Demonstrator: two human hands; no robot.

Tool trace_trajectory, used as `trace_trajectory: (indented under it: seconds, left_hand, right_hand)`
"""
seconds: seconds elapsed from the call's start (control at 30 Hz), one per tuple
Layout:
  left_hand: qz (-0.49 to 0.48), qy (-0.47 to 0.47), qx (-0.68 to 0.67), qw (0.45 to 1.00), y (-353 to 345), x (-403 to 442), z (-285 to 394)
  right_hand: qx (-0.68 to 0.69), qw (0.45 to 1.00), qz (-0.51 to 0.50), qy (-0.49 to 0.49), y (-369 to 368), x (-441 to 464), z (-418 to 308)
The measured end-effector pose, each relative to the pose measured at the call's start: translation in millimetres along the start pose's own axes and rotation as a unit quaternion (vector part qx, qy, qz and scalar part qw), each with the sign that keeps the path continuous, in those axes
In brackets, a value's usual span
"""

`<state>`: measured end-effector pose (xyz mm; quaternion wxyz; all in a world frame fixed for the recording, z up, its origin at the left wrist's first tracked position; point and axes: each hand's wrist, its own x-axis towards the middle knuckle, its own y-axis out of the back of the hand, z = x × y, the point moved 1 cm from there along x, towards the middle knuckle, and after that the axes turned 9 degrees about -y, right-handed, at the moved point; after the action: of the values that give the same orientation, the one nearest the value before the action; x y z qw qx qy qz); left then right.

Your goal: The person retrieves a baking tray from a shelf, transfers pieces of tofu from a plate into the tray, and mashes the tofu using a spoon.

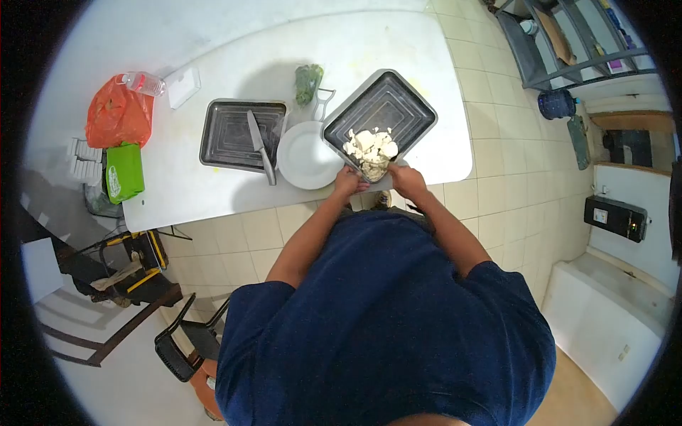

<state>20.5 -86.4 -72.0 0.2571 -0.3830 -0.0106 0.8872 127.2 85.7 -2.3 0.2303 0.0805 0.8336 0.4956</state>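
A dark rectangular baking tray (389,89) lies turned on the white table, one corner toward me. Pale, cream-coloured chunks (371,146), like cauliflower pieces, are heaped in that near corner. My left hand (349,182) is closed at the rim left of the corner, and my right hand (407,181) is closed at the rim on the right. The fingertips of both are partly hidden. Left of the tray sits a white plate (307,157). A second dark tray (222,135) lies further left, with a knife (260,145) resting across its right side.
A bag of green vegetables (308,84) and a peeler-like tool (324,101) lie behind the plate. At the table's left end are a red plastic bag (117,117), a clear bottle (145,84), a white box (183,86) and a green bag (125,172). A black chair (188,341) stands behind me.
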Motion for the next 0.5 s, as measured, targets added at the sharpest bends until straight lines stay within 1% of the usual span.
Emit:
trace_trajectory:
  seconds: [0.03, 0.07, 0.17, 0.2, 0.3, 0.4, 0.5]
  left_hand:
    - [0.002, -0.003, -0.007, 1.000, 0, -2, -4]
    - [-0.003, 0.001, 0.001, 1.000, -1, -2, -7]
    - [-0.016, 0.004, 0.019, 1.000, 4, 9, -11]
    - [-0.020, 0.003, 0.020, 1.000, 4, 9, -11]
    - [-0.023, -0.004, 0.012, 1.000, 3, 5, -10]
    - [-0.012, -0.004, 0.007, 1.000, 2, 5, -11]
    - [-0.008, 0.002, 0.003, 1.000, 3, 9, -11]
  right_hand:
    - [0.001, 1.000, -0.004, 0.000, 14, -2, -7]
    - [0.000, 1.000, -0.010, -0.026, 29, -4, -12]
    - [-0.005, 1.000, 0.008, 0.016, 39, 7, -2]
    - [0.004, 1.000, -0.001, 0.031, 43, 9, -1]
    - [0.000, 0.997, -0.022, 0.075, 37, 13, 5]
    - [-0.032, 0.995, 0.015, 0.095, 8, 11, 16]
    - [-0.058, 0.995, -0.043, 0.076, 12, 18, 20]
